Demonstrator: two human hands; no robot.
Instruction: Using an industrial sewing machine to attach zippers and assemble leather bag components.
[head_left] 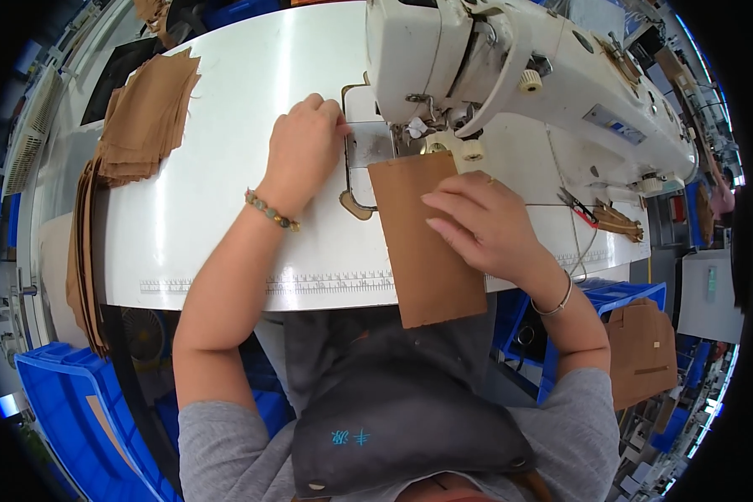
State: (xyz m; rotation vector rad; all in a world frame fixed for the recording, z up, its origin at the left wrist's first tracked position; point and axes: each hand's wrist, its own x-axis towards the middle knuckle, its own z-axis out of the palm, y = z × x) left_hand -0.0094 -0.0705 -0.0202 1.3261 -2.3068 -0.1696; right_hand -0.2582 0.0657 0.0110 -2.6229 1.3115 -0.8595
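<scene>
A brown rectangular fabric panel (431,251) lies under the sewing machine's head. Its far edge is beside the presser foot (397,142), and its near end hangs past the table's front edge. My right hand (481,222) is over the panel's right side, thumb and fingers apart, with nothing pinched between them. To the left of the needle plate (368,146), my left hand (308,142) rests on the table with its fingers curled together. Whatever those fingers may hold is hidden. The needle's tip cannot be made out behind the machine's parts.
The white sewing machine (577,92) fills the back right. A stack of brown fabric pieces (149,121) lies at the left, with more pieces (84,251) draped over that edge. Snips (579,207) lie at the right. Blue crates (84,402) stand below the table.
</scene>
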